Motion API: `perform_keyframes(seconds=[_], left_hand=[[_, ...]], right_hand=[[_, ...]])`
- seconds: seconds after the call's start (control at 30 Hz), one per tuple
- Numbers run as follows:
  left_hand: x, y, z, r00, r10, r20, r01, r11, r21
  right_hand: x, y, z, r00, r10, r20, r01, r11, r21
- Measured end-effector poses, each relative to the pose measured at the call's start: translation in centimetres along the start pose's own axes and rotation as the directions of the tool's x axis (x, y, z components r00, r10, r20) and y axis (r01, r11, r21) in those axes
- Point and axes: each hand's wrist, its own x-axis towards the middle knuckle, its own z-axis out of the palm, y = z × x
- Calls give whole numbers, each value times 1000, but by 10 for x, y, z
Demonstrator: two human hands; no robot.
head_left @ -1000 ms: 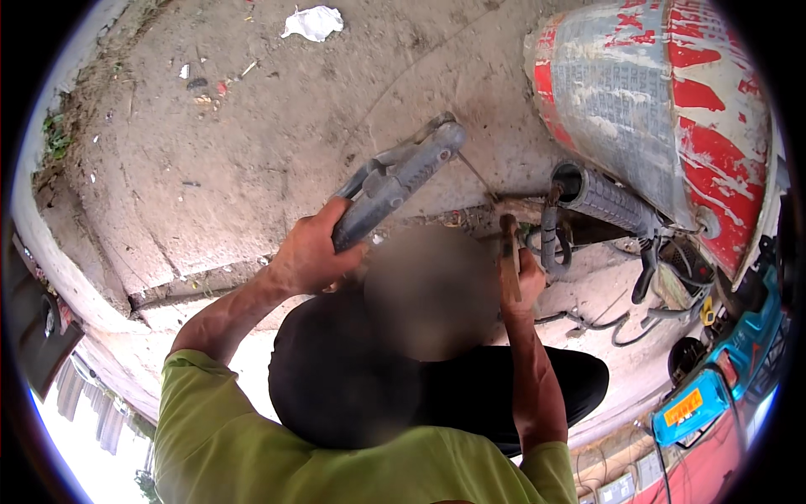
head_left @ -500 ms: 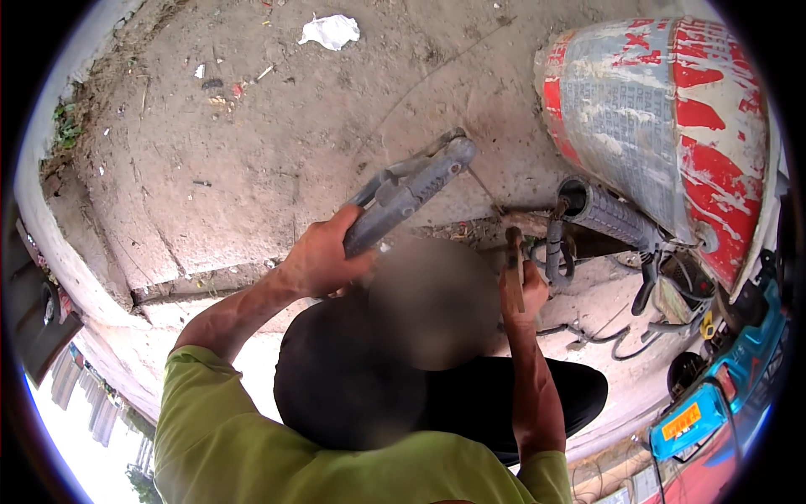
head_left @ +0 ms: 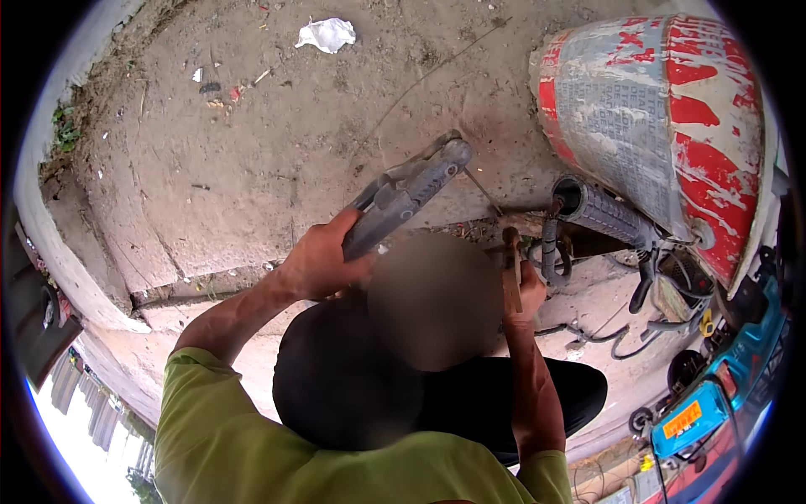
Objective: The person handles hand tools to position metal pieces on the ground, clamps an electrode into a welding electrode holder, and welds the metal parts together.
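Observation:
My left hand (head_left: 319,259) is closed around the lower end of a long grey metal arm-like part (head_left: 408,195), which slants up and away to the right. A thin rod (head_left: 484,191) runs from near its far end down toward the ground. My right hand (head_left: 529,294) grips a slim brown, wooden-looking handle (head_left: 511,286) held nearly upright; the kind of tool is unclear. A dark blurred patch between my hands hides the lower end of the metal part and what lies beneath it.
At the right lies a large red and grey bucket (head_left: 617,109) on its side. Below it are a ribbed dark tube (head_left: 606,212), a black cable (head_left: 600,336) and a turquoise machine (head_left: 714,416). White scrap (head_left: 326,35) lies on the far dirt ground; a low wall (head_left: 63,227) borders the left.
The handle in my right hand has tilted slightly to the left. My left hand and the metal part have hardly moved.

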Motion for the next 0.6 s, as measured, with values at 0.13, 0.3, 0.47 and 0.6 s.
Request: perform_keyframes(seconds=[0.13,0.3,0.47,0.6], left_hand=[[0,7,-1,998,-55,7,56,997,-44],[0,5,0,991,-129,30,131,985,-115],[1,17,-2,978,-197,61,205,958,-200],[0,-22,10,931,307,-198,-260,938,229]], right_hand=[[0,-3,-2,999,38,7,-39,999,32],[4,-12,-5,1000,17,0,-17,999,36],[2,-7,-7,999,36,-17,-35,999,32],[19,-45,-18,993,118,29,-120,989,82]])
